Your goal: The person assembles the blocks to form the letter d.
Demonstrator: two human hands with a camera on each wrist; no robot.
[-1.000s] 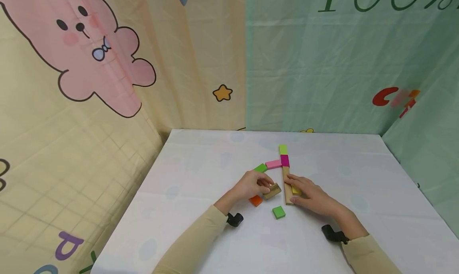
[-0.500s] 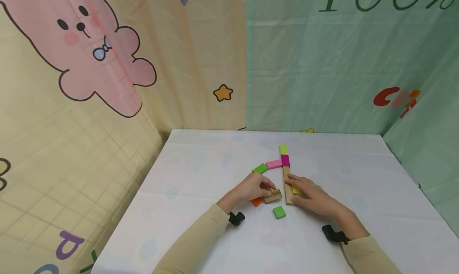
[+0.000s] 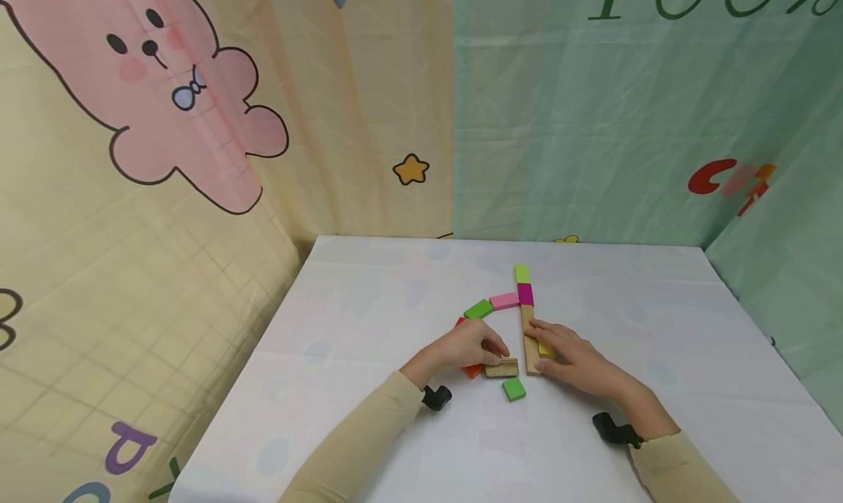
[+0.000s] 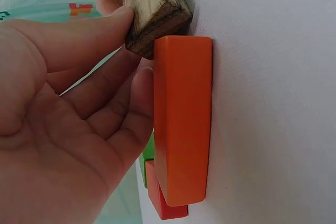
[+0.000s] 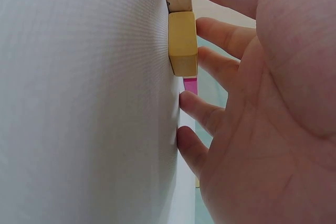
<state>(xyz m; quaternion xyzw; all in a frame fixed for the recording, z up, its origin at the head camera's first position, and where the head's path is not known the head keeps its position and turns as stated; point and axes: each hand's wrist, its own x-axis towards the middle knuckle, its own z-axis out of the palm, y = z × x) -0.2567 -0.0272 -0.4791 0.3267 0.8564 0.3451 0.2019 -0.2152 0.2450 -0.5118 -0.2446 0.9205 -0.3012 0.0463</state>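
Note:
My left hand [image 3: 464, 344] pinches a brown wooden block [image 3: 502, 369] with dark, rough grain between thumb and fingers; the left wrist view shows this block [image 4: 155, 11] at the end of an orange block [image 4: 184, 119]. A red block [image 4: 167, 211] lies behind the orange one, mostly covered by the hand in the head view. My right hand [image 3: 573, 356] is spread, its fingertips on a long plain wooden block [image 3: 532, 360] and over a yellow block [image 3: 545, 349] beside it. In the right wrist view, extended fingers reach past the yellow block [image 5: 182, 43].
Beyond the hands, a green block [image 3: 478, 309] and a pink block [image 3: 504, 301] curve toward a magenta block [image 3: 525, 293], which has a lime block [image 3: 522, 274] at its far end. A small green block [image 3: 514, 389] lies nearer on the white table [image 3: 369, 298].
My left hand has brought the brown block slightly nearer and turned it from slanted to nearly level, just beyond the small green block. My right hand has stayed in place.

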